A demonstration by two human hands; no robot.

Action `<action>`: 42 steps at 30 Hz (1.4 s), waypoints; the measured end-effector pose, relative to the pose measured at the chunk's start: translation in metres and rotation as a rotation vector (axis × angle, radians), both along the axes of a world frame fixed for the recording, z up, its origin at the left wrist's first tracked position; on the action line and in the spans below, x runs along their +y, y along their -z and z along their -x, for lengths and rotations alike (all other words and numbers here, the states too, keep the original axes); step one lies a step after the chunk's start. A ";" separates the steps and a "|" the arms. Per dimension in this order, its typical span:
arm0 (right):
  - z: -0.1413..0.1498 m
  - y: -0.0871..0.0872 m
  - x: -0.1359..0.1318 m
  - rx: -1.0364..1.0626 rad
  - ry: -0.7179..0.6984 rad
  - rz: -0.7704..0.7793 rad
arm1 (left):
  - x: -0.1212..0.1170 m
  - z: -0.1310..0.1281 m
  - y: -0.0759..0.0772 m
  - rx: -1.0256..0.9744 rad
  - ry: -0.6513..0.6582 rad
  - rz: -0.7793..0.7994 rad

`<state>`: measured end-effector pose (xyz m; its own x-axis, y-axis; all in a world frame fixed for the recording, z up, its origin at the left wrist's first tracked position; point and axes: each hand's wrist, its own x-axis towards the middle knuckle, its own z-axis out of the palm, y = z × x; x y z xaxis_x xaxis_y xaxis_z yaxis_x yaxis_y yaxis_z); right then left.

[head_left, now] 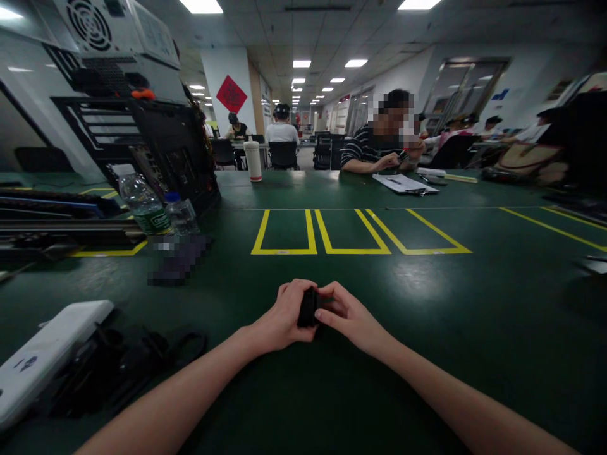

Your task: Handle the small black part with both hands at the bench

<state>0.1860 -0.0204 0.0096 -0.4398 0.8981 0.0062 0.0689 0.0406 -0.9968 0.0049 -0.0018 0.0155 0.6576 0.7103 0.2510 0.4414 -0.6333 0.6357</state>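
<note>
Just in front of me, over the green table (360, 392), a small black box-shaped object (308, 308) is between my hands; what kind it is does not show. My left hand (287, 319) wraps round it from the left, fingers over the top and thumb below. From the right, my right hand (348, 316) meets its side with thumb and fingertips in a pinch. Part of the object is hidden behind the fingers.
Yellow tape outlines (359, 251) mark the tabletop ahead. To my left lie a white device (57, 354), black straps (123, 363), bottles (152, 208) and a computer case (175, 151). Across the table sits a person (374, 145) near a clipboard (403, 184); a white cup (253, 161) stands left of them.
</note>
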 end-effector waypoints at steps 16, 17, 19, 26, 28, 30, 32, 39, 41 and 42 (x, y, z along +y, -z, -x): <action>0.001 -0.006 0.002 -0.010 0.049 0.063 | 0.007 0.000 0.000 -0.029 -0.012 0.109; 0.001 -0.006 0.002 -0.015 0.041 0.057 | 0.007 0.000 0.000 -0.022 -0.008 0.117; 0.001 -0.006 0.001 -0.009 0.047 0.042 | 0.008 0.000 -0.001 -0.013 -0.004 0.118; 0.001 -0.003 0.006 0.057 0.061 0.085 | 0.010 -0.004 0.002 -0.022 0.005 0.026; 0.001 -0.003 0.007 0.060 0.058 0.109 | 0.010 -0.003 0.002 -0.009 0.005 0.036; 0.000 -0.004 0.007 0.052 0.045 0.111 | 0.011 -0.002 0.002 -0.005 -0.006 0.046; 0.000 -0.006 0.006 0.046 0.045 0.084 | 0.011 -0.002 0.002 0.005 -0.004 0.067; 0.001 -0.008 0.004 0.049 0.060 0.087 | 0.009 -0.003 0.002 0.018 -0.020 0.054; 0.000 -0.008 0.005 0.038 0.076 0.093 | 0.009 -0.004 0.002 0.011 -0.016 0.052; 0.000 -0.007 0.005 0.029 0.078 0.101 | 0.008 -0.004 0.001 0.005 -0.018 0.055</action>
<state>0.1861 -0.0155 0.0170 -0.3697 0.9262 -0.0745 0.0386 -0.0648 -0.9972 0.0086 0.0065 0.0144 0.6459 0.7347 0.2076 0.4557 -0.5892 0.6672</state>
